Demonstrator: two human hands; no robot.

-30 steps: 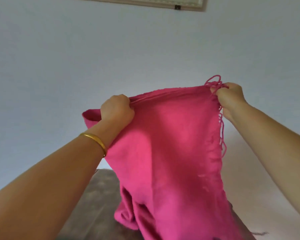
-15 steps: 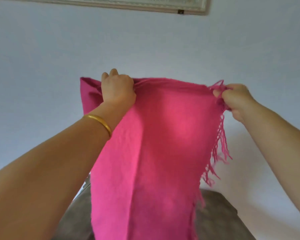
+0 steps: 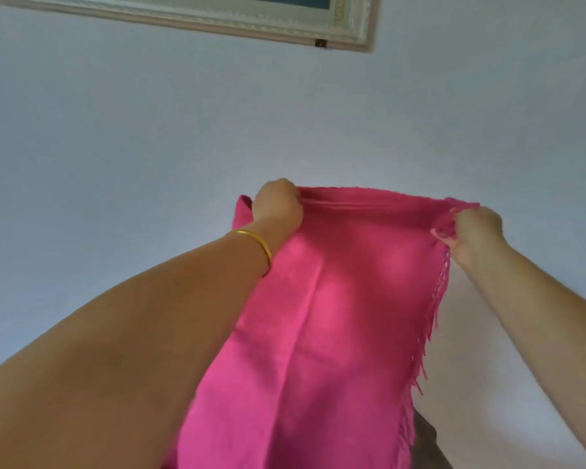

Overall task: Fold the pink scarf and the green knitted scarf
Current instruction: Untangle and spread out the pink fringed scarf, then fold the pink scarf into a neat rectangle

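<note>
1. Hanging in the air in front of a pale wall (image 3: 149, 147), the pink scarf (image 3: 318, 333) is stretched out by its upper edge between two raised hands, and its lower end runs out of the bottom of the view.
2. The left hand (image 3: 276, 206) is clenched into a fist on the upper edge near the scarf's left corner, bunching the cloth into horizontal pleats; a small flap of the scarf sticks out just left of the fist.
3. A gold bangle (image 3: 256, 245) sits on the left wrist.
4. The right hand (image 3: 476, 231) is pinched shut on the upper right corner, where the fringe (image 3: 433, 319) begins and trails down the scarf's right edge.
5. A vertical crease runs down the middle of the cloth.
6. A framed picture (image 3: 251, 18) hangs on the wall at the top of the view.
7. A dark surface (image 3: 427, 438) shows just beside the scarf's lower right edge; what it is cannot be told.
</note>
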